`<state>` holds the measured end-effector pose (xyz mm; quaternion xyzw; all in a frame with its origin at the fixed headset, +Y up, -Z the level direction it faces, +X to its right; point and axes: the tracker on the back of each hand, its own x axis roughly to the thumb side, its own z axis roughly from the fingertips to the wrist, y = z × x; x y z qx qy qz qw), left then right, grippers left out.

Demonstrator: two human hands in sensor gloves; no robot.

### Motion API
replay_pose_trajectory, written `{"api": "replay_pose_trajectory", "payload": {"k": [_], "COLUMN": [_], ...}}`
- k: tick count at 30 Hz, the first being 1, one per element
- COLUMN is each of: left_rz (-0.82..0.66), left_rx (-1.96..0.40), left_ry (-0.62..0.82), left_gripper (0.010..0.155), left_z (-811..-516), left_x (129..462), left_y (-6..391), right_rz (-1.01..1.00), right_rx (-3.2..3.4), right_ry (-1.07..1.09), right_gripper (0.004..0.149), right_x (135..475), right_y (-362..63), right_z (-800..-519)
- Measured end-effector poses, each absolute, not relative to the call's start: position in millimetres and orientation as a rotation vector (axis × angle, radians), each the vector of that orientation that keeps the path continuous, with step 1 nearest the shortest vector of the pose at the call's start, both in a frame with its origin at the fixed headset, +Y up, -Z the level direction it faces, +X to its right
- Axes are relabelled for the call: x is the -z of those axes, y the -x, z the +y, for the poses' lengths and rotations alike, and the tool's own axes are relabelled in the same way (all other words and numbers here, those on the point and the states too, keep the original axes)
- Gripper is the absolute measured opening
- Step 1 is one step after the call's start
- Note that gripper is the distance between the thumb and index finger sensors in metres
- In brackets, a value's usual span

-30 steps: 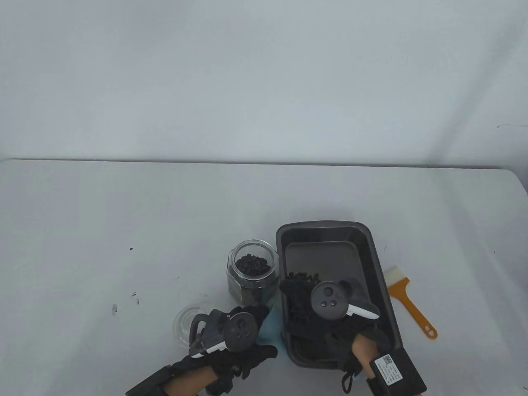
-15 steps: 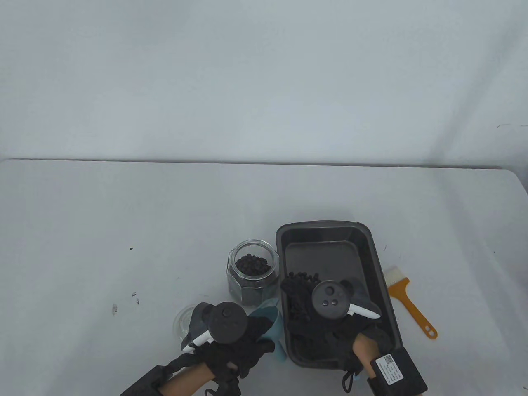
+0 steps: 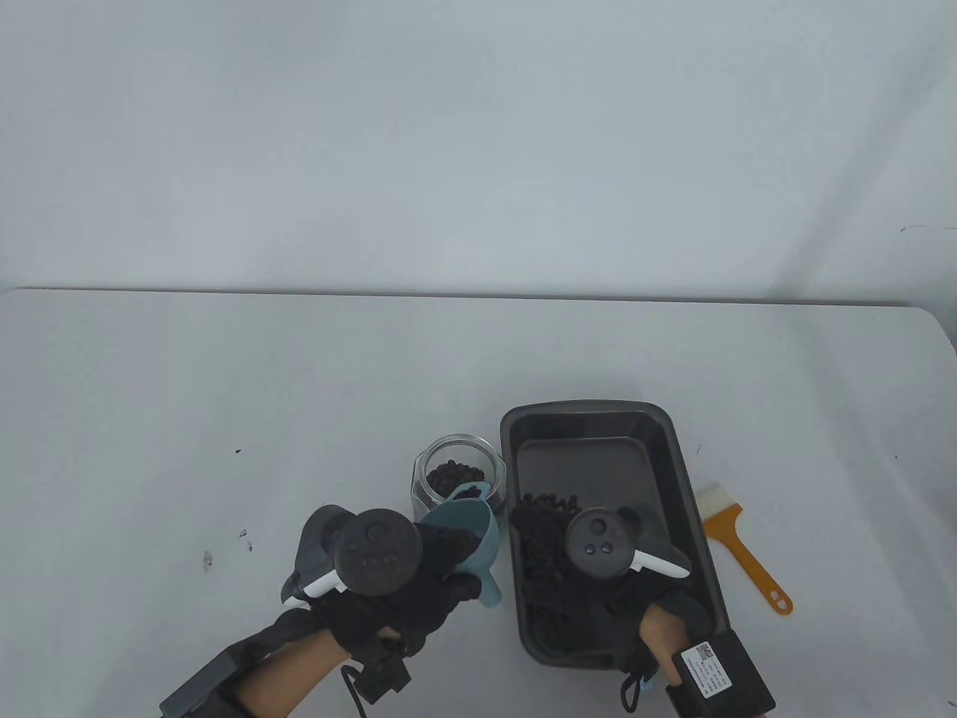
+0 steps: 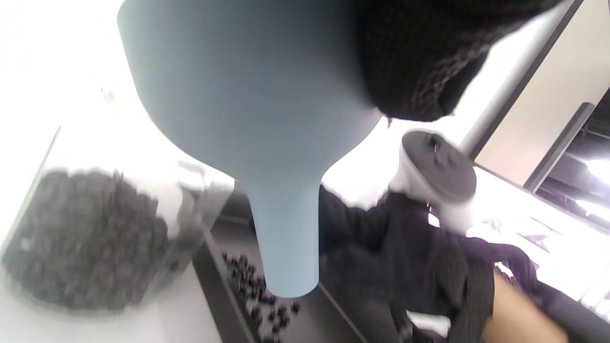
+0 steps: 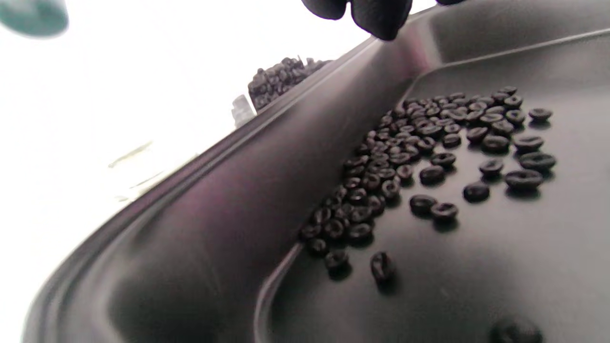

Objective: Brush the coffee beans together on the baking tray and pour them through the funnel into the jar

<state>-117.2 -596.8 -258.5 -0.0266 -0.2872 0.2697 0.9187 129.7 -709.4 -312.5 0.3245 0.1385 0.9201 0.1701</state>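
My left hand point(image 3: 446, 559) grips a pale blue funnel point(image 3: 469, 540) and holds it tilted in the air, its spout point(image 4: 288, 247) near the front rim of the glass jar point(image 3: 457, 479). The jar is open and partly filled with coffee beans. My right hand point(image 3: 529, 529) lies over the left side of the dark baking tray point(image 3: 583, 410), its fingertips point(image 5: 376, 16) at the left rim. Whether they grip the rim stays hidden. Several coffee beans point(image 5: 419, 152) are gathered along the tray's left inner wall point(image 5: 238, 200).
An orange-handled brush point(image 3: 736, 538) with white bristles lies on the white table to the right of the tray. The jar point(image 4: 95, 238) stands close against the tray's left side. A few dark specks mark the table at the left.
My left hand picked the funnel up from beside the tray and lifted it up toward the jar. The right hand and tray stayed put.
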Motion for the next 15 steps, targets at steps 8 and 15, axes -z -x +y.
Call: {"api": "replay_pose_trajectory", "payload": {"k": [8,15], "left_rz": [-0.517,-0.48], "left_rx": [-0.448,-0.171], "left_ry": [-0.105,-0.253], "left_gripper": [0.047,0.045], "left_z": [-553.7,-552.7], "left_x": [277.9,300.4], "left_y": [123.4,107.5], "right_rz": [0.398,0.407], "right_rx": [-2.611,-2.614], "right_ry": [-0.92,-0.921], "right_gripper": [0.083,0.083], "right_x": [312.8,312.7], "right_y": [-129.9,-129.7], "right_z": [-709.8,-710.1]}}
